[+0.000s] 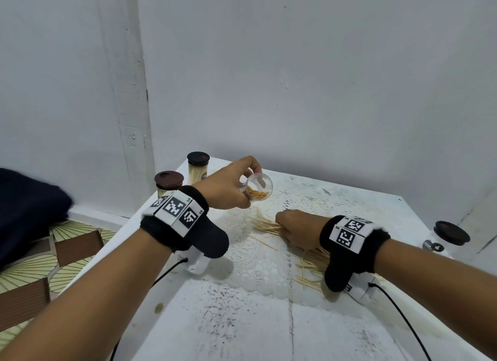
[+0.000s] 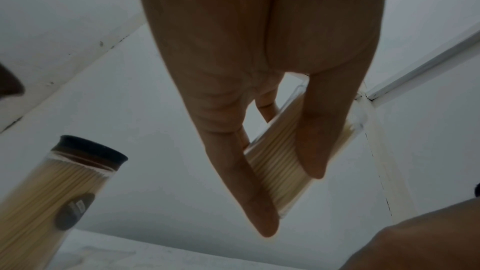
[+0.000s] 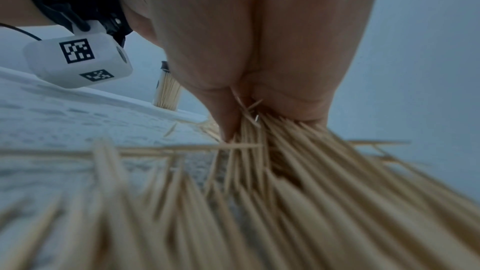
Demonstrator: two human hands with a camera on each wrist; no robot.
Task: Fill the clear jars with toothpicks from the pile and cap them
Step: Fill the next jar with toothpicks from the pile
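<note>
My left hand [image 1: 231, 186] holds a clear uncapped jar [image 1: 257, 186] tilted above the table, its mouth facing me, with toothpicks lying in its lower part. In the left wrist view my fingers [image 2: 249, 182] and thumb wrap that jar [image 2: 278, 163]. My right hand [image 1: 294, 227] is down on the toothpick pile [image 1: 309, 256], fingers curled around a bunch of toothpicks [image 1: 265, 226]. In the right wrist view the bunch [image 3: 249, 130] runs up into my closed fingers, and loose toothpicks [image 3: 285, 202] fan out below.
Two capped jars full of toothpicks stand at the table's far left corner [image 1: 169, 184] [image 1: 198, 164]. Another jar with a dark cap [image 1: 447, 237] stands at the right edge. A lace mat [image 1: 258, 256] covers the table's middle. Walls close in behind and left.
</note>
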